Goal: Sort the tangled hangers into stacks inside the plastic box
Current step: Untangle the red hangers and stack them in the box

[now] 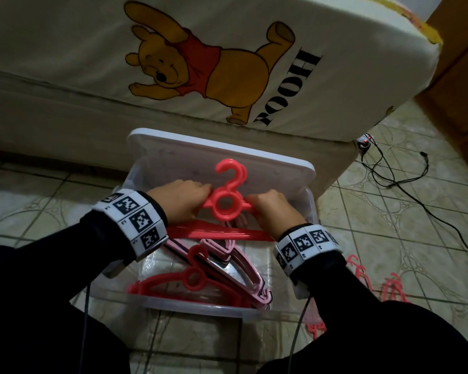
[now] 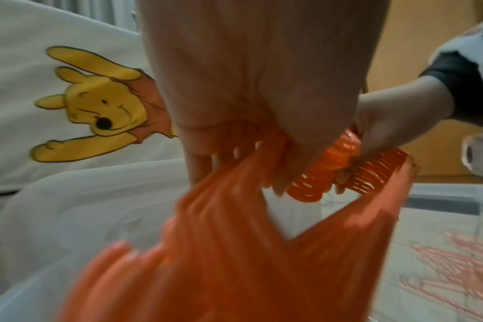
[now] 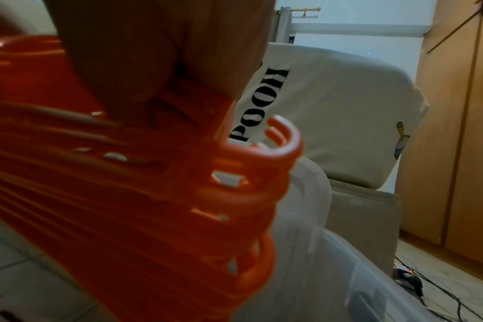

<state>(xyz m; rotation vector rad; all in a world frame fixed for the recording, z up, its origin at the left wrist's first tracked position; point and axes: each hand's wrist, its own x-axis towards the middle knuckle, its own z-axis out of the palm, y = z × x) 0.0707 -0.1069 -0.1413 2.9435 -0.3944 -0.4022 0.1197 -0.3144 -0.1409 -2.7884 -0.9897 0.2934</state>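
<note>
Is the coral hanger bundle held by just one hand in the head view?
No: the left hand and the right hand each grip a shoulder of the coral hanger bundle above the plastic box.

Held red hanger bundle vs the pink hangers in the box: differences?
The red hanger bundle is gripped by the left hand and right hand above the plastic box; the pink hangers lie loose inside. Red hooks point toward the bed; the pink stack sits skewed. Both are plastic, stacked flat together.
</note>
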